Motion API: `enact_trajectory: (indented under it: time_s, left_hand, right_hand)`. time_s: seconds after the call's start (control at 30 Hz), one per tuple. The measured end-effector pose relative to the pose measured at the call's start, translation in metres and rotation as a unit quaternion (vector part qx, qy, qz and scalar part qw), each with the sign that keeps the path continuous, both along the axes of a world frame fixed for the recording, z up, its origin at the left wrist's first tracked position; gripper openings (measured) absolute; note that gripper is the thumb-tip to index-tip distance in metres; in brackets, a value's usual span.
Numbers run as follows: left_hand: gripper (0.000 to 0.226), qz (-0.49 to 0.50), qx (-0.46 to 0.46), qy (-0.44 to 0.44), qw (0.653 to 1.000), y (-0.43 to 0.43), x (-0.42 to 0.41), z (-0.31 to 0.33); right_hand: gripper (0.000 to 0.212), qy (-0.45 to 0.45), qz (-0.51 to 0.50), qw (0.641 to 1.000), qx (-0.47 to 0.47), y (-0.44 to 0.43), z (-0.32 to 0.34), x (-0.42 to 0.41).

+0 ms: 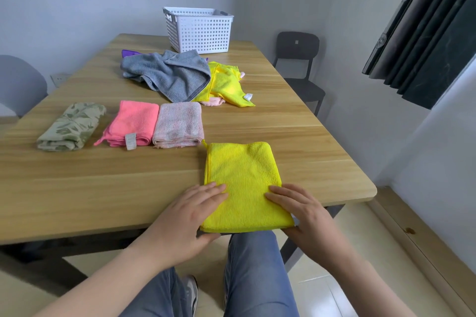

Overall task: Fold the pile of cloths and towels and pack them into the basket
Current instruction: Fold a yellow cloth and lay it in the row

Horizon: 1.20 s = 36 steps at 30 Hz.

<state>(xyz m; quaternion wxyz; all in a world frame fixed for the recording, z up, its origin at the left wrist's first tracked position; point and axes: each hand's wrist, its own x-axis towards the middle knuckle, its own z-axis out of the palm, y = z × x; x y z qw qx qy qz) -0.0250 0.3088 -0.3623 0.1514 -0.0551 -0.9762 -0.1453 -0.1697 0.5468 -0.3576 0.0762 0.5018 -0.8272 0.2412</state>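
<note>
A folded yellow cloth [244, 183] lies at the table's near edge, its near end slightly over the edge. My left hand [190, 216] holds its near left corner, fingers flat on top and thumb under the edge. My right hand [304, 216] holds the near right corner the same way. Three folded cloths lie in a row to the left: a green patterned one [70, 126], a bright pink one [132, 123] and a pale pink one [179, 125]. Behind them is a loose pile with a grey towel [170, 73] over another yellow cloth [226, 83]. The white perforated basket [198, 29] stands at the table's far end.
The wooden table [77, 183] ends just right of the yellow cloth. A black chair [298, 64] stands at its far right, a grey chair [18, 82] at the left. Dark curtains [427, 28] hang on the right. My knees are below the table edge.
</note>
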Motion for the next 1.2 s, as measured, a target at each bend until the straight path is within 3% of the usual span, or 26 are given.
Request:
enact_trajectory:
  time_s: [0.1, 0.23, 0.3, 0.4, 0.5, 0.57, 0.7, 0.8, 0.97, 1.2]
  left_hand:
    - [0.058, -0.009, 0.009, 0.021, 1.000, 0.003, 0.004, 0.000]
    - [0.061, -0.011, 0.017, 0.044, 0.999, 0.000, 0.005, 0.003]
    - [0.049, -0.009, 0.028, 0.061, 0.998, -0.002, 0.002, 0.009]
    - [0.036, 0.028, 0.099, 0.061, 0.993, -0.004, -0.003, 0.021]
    - [0.017, 0.060, 0.178, 0.069, 0.980, -0.006, -0.011, 0.028]
    - [0.026, 0.080, 0.193, 0.090, 0.974, -0.007, -0.019, 0.028]
    - [0.028, 0.125, 0.220, 0.088, 0.964, -0.009, -0.037, 0.033]
    - [0.039, 0.163, 0.207, 0.071, 0.962, -0.012, -0.053, 0.036]
    - [0.047, 0.246, 0.190, 0.032, 0.950, -0.012, -0.071, 0.039]
    - [0.044, 0.305, 0.100, -0.025, 0.947, -0.013, -0.084, 0.043]
  right_hand:
    - [0.048, -0.001, 0.002, 1.000, 0.002, 0.006, 0.004, 0.003]
    - [0.033, -0.028, 0.001, 1.000, -0.011, 0.010, 0.013, 0.005]
    - [0.029, -0.048, -0.004, 0.999, -0.025, 0.009, 0.017, 0.003]
    - [0.021, -0.096, -0.018, 0.994, -0.052, 0.003, 0.023, -0.003]
    - [0.041, -0.134, -0.036, 0.989, -0.052, -0.004, 0.025, -0.012]
    - [0.043, -0.132, -0.041, 0.988, -0.073, -0.010, 0.026, -0.018]
    - [0.024, -0.139, -0.031, 0.980, -0.141, -0.024, 0.028, -0.019]
    - [0.028, -0.149, -0.075, 0.972, -0.165, -0.035, 0.024, -0.026]
    - [0.046, -0.099, -0.175, 0.974, -0.103, -0.052, 0.020, -0.037]
    - [0.037, -0.106, -0.224, 0.969, -0.018, -0.062, 0.020, -0.047]
